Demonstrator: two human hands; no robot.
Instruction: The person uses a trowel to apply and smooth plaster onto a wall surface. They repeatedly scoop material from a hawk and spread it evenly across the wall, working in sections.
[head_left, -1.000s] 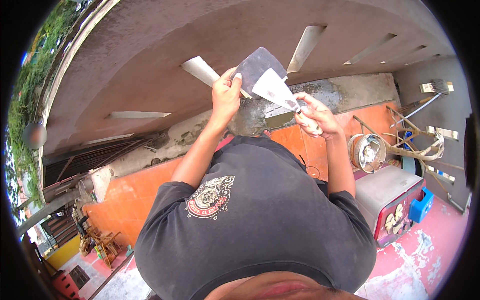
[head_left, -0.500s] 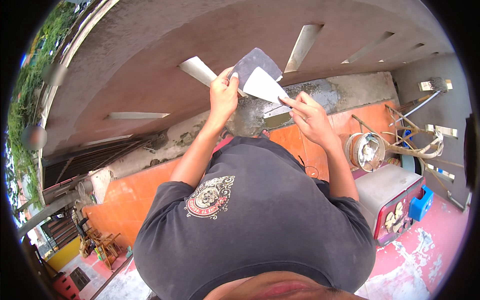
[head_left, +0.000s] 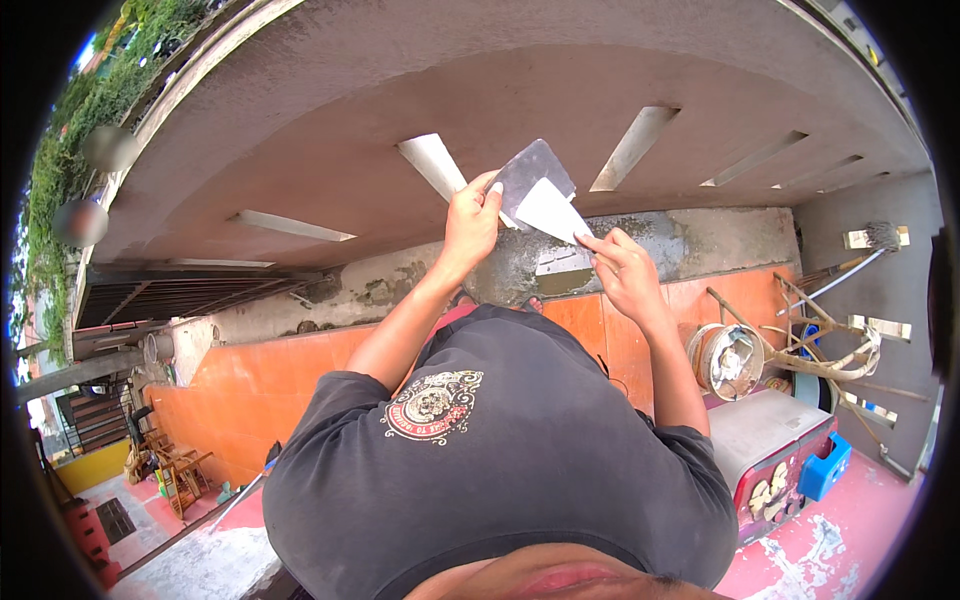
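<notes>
My left hand (head_left: 470, 222) grips the left edge of a dark grey, flat square sheet (head_left: 534, 168), with the thumb on top. In front of it lies a white, roughly triangular piece (head_left: 550, 211) that narrows toward my right hand (head_left: 628, 272). My right thumb and fingers pinch its narrow end. Whether the white piece is joined to the dark sheet or separate, I cannot tell. Both are held up in front of the wall.
A grey wall (head_left: 330, 130) with slanted slots stands ahead, above a wet concrete strip (head_left: 690, 240). Orange tiles (head_left: 300, 385) run along a ledge. At right are a bucket (head_left: 728, 360), a bamboo frame (head_left: 860, 360), a mop (head_left: 882, 238) and a grey-topped box (head_left: 765, 430) with a blue handle.
Both hands, with the sheet and the white piece, appear slightly lower and farther right as the view shifts. Both grips look the same.
</notes>
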